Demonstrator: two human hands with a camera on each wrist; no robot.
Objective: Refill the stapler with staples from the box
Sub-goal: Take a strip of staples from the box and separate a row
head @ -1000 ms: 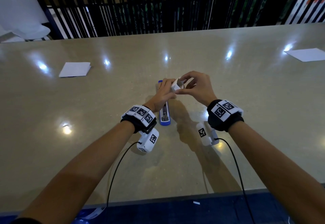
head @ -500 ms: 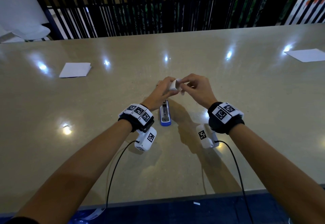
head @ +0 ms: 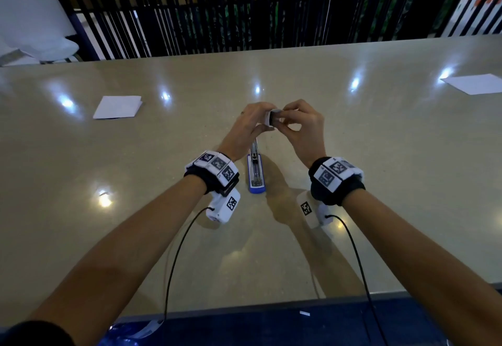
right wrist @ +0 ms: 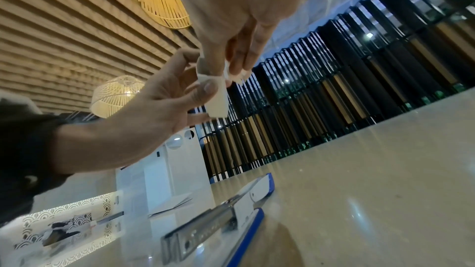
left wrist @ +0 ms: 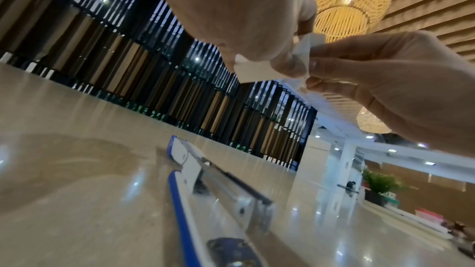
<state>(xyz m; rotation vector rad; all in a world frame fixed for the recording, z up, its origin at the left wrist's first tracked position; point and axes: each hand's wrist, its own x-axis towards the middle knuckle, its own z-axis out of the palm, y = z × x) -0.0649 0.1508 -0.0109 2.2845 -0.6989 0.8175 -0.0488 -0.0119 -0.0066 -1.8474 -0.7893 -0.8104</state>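
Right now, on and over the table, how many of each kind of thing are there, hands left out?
Stapler, lying open on the table: 1
Staple box, held by both hands above the stapler: 1
White paper, one on the left, one on the far right: 2
Total: 4
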